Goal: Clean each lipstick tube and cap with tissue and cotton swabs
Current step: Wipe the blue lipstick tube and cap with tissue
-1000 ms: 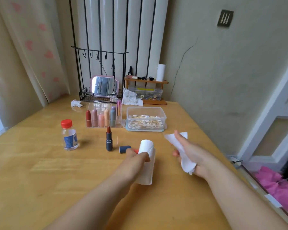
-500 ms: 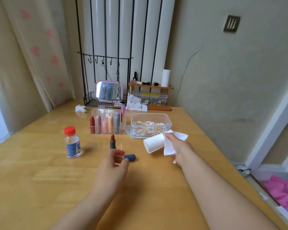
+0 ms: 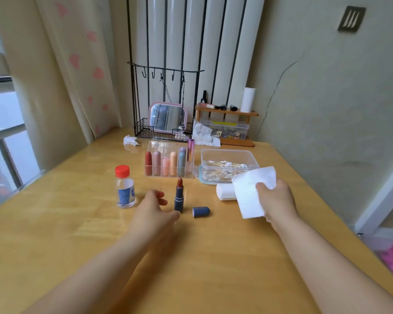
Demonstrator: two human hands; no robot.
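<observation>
Two hands reached over the wooden counter (image 3: 55,223). Mid-frame, the left hand (image 3: 153,209), its grip apart, hovered just beside an upright uncapped lipstick (image 3: 179,196); the cap (image 3: 201,211) lay right of it. The right hand (image 3: 276,200) pinched a tissue (image 3: 251,191) at center right.

Lipstick (image 3: 179,196) upright mid-table (image 3: 77,234), cap (image 3: 201,211) lying to its right, bottle (image 3: 124,187) to its left, organizer (image 3: 168,163) behind, swab box (image 3: 227,165) right of organizer, tissue roll (image 3: 225,191) before the box
</observation>
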